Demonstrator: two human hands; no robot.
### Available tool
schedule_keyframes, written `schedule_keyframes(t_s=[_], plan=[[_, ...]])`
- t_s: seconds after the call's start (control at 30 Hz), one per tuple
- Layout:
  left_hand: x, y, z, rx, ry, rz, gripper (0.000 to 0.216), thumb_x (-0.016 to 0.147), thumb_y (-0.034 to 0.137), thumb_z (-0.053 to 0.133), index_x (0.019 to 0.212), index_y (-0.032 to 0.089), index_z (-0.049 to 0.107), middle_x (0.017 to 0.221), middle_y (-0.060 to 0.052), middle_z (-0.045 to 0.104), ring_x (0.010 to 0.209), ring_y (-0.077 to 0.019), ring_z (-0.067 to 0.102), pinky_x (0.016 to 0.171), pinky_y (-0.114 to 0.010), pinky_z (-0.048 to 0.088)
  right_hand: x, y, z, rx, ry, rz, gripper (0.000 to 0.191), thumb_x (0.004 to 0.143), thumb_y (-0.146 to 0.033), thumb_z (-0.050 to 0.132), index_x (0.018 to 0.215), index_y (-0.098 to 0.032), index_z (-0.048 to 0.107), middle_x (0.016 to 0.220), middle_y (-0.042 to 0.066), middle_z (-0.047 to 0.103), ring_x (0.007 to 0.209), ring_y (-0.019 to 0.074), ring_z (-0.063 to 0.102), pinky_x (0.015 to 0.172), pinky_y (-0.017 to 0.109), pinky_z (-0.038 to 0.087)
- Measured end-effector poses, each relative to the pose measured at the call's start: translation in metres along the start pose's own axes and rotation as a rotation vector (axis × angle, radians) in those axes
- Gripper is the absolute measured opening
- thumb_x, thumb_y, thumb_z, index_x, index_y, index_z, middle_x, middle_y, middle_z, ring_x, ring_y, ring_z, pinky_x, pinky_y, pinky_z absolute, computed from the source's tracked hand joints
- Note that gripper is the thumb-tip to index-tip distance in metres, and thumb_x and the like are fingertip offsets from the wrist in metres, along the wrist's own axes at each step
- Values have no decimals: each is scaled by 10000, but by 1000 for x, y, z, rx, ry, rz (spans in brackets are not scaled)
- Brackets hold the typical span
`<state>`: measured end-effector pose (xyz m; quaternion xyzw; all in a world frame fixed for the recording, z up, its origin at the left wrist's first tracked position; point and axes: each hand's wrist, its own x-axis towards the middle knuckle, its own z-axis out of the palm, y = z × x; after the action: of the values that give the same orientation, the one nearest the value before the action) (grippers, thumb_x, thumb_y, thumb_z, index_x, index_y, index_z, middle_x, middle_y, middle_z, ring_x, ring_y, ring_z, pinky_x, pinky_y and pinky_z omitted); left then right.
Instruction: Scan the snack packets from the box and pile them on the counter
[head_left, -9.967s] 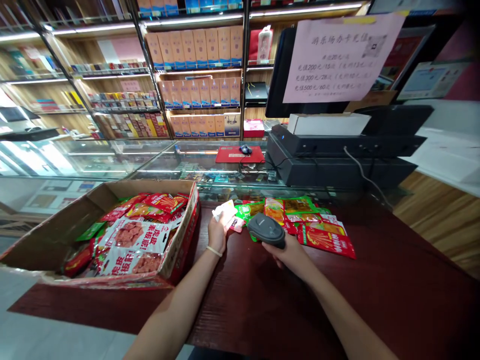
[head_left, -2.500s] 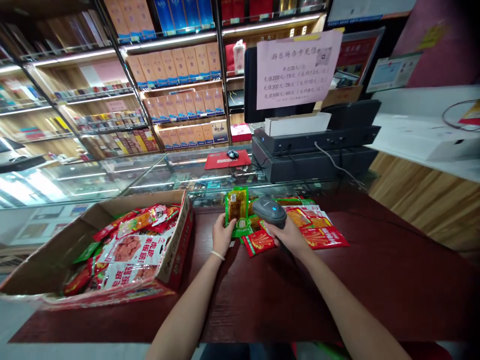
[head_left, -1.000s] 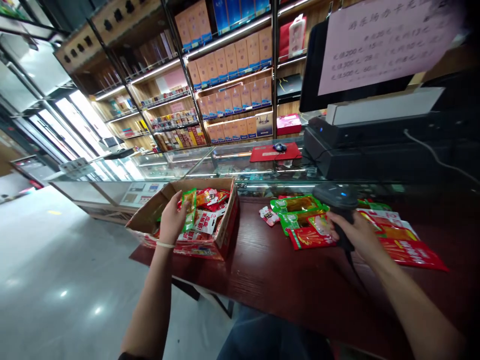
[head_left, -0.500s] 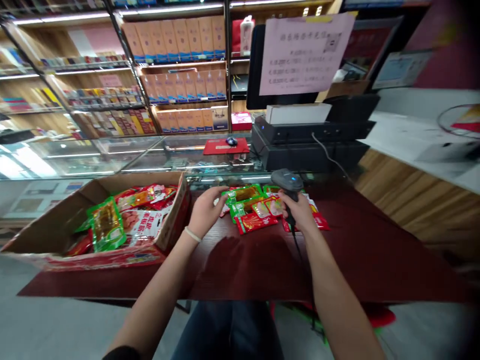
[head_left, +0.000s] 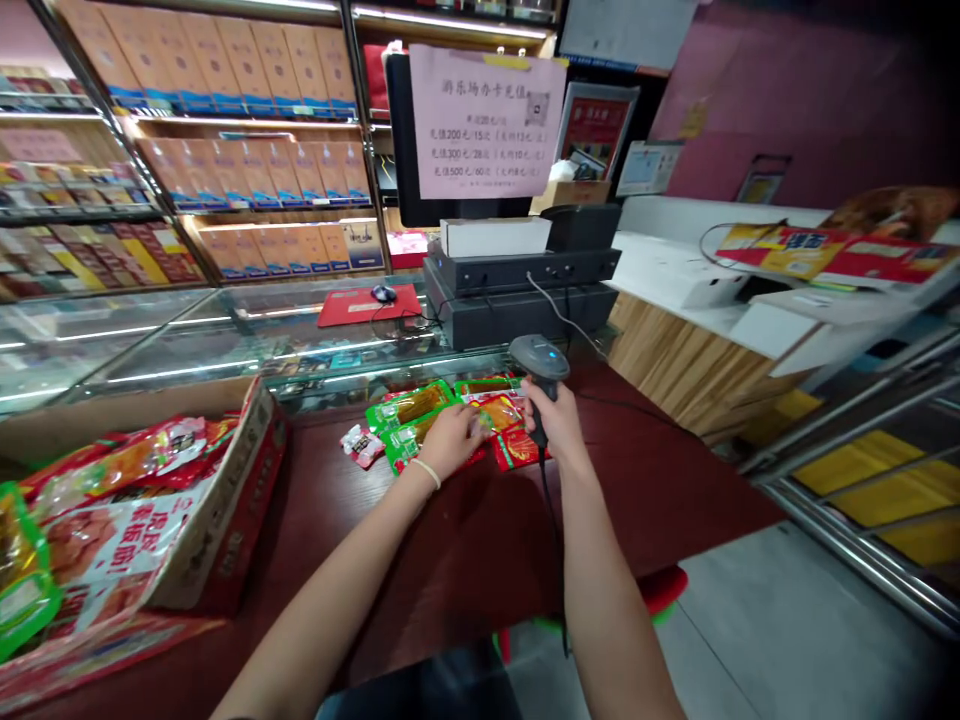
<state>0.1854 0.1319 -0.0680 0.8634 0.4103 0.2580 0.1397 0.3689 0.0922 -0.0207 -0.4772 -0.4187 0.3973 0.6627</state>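
Observation:
My right hand [head_left: 556,418] is wrapped round the handle of a dark grey barcode scanner [head_left: 538,355], which has a blue light on top and a cable running down. My left hand [head_left: 452,438], with a pale band at the wrist, rests palm down over snack packets, its fingers apart and slightly bent. Just beyond it lie a green-edged packet [head_left: 412,403] and another green packet [head_left: 484,387]. A red packet [head_left: 517,448] lies between the hands, below the scanner. To the left is a small white and pink packet [head_left: 361,445]. My left palm hides part of the pile.
An open cardboard box [head_left: 251,480] of snack packets stands at the left of the dark red table [head_left: 465,560]. Behind are a glass counter, a mouse [head_left: 383,294] on a red mat, and a monitor [head_left: 405,150] with a pink notice above black equipment [head_left: 517,310]. Metal rails stand right.
The view has turned to the right. My left hand has moved from the pile's left edge onto its middle, nearer the right hand. My right hand still holds the scanner.

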Motion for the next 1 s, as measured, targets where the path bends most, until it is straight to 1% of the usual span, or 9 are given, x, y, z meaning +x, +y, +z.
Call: schedule_keyframes(t_s=[0.17,0.27,0.37,0.47,0.63,0.7,0.8,0.87,1.0], plan=[[13,6,24,250,-79,-17,622,818,451,667,1336,129,543,1341,-163,574,1215,-330,523,1037,-441,419,4,-2,-10,54,58,-13,305,741,-443,743,870,-218,583,494,-98,505,319,69,424,314,178,339],[12,11,27,321,-86,-5,491,889,357,578,1322,125,553,1293,-165,612,1198,-307,544,1019,-416,425,3,-2,-10,69,59,-1,303,741,-437,745,875,-217,585,489,-99,504,314,68,424,311,177,346],[9,14,20,265,-93,-1,375,939,237,459,1281,152,588,1192,-148,672,1072,-261,628,908,-357,476,1,-3,-8,72,54,-6,297,747,-438,744,870,-216,589,493,-99,504,318,66,425,314,177,351],[5,8,4,68,18,-136,329,952,229,429,1196,191,647,1043,-107,724,914,-230,674,807,-318,489,0,-4,-6,75,52,-20,295,757,-445,740,874,-218,590,499,-98,506,326,70,431,319,182,357],[-16,-25,-30,-528,415,-391,277,922,345,491,882,156,689,830,-53,707,782,-185,649,724,-268,488,-3,-4,1,80,32,-22,293,766,-446,742,866,-214,593,499,-92,508,334,75,430,331,194,372],[-32,-42,-40,-795,507,-471,304,886,423,539,876,149,671,799,-34,692,715,-162,631,662,-252,493,-4,-2,7,70,-2,-19,289,773,-440,743,878,-215,596,507,-92,509,340,73,436,340,192,371],[-62,-62,-48,-1116,567,-619,395,781,492,665,983,153,653,840,-24,695,668,-141,625,602,-242,502,-9,3,20,2,-72,3,301,782,-462,734,872,-214,591,513,-86,510,340,75,439,339,194,354],[-79,-72,-51,-1240,584,-677,443,721,475,735,1012,154,644,895,-41,706,705,-145,645,633,-255,522,-15,8,31,-81,-129,25,318,785,-486,726,849,-214,573,509,-82,510,339,81,438,337,200,343],[-93,-80,-56,-1394,597,-621,485,627,338,828,1033,157,633,1009,-78,719,869,-175,682,806,-305,540,-28,22,57,-227,-237,46,324,773,-489,728,844,-229,549,475,-85,493,330,100,432,338,219,338]])
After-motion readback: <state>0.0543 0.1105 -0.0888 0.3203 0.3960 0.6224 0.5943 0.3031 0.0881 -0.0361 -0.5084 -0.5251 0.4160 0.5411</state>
